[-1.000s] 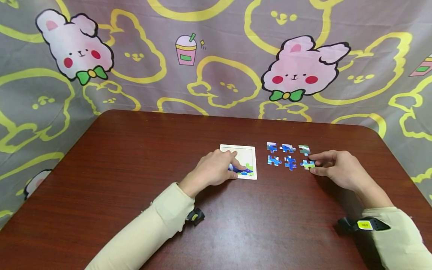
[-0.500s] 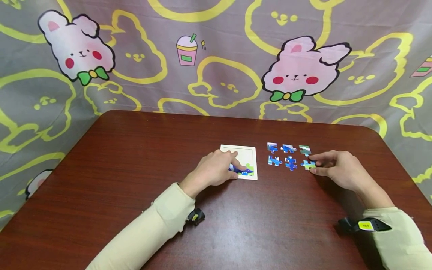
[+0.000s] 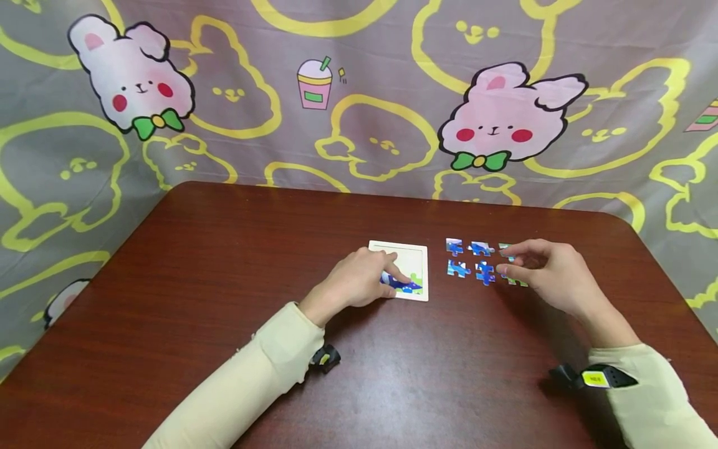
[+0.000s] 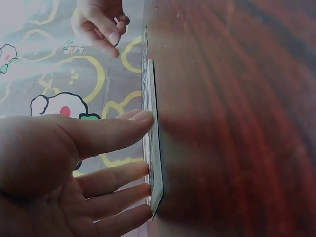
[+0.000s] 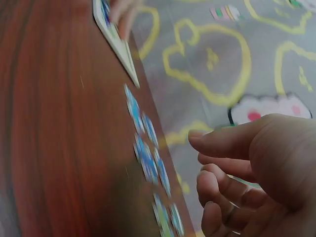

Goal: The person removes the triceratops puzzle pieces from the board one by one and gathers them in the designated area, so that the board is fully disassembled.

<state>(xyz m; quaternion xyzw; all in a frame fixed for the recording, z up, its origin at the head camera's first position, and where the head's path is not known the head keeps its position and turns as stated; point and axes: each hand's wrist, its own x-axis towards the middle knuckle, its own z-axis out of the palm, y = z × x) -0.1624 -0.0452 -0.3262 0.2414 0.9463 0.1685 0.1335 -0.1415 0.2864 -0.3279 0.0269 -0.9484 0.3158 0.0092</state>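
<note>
My left hand [image 3: 359,279] rests on a square, pale-rimmed puzzle tray [image 3: 425,268] in the head view, its fingers extended. Blue and green puzzle pieces [image 3: 414,287] lie in the tray's lower part, partly hidden by that hand. In the left wrist view the thumb and fingertips touch the tray [image 4: 156,163]. My right hand [image 3: 555,274] hovers over the right end of two rows of loose jigsaw pieces [image 3: 459,269], covering parts of the upper right piece and the lower right piece [image 3: 517,282]. The right wrist view has nothing between the thumb and fingers [image 5: 210,185].
A dark reddish wooden table [image 3: 252,231] with rounded far corners bears everything. Behind it hangs a grey cloth [image 3: 387,37] printed with rabbits and yellow outlines. Both wrists wear black straps [image 3: 608,376].
My right hand has lifted off the lower right piece and shifted left over the pieces. The left hand stays on the tray. The head view has shifted slightly.
</note>
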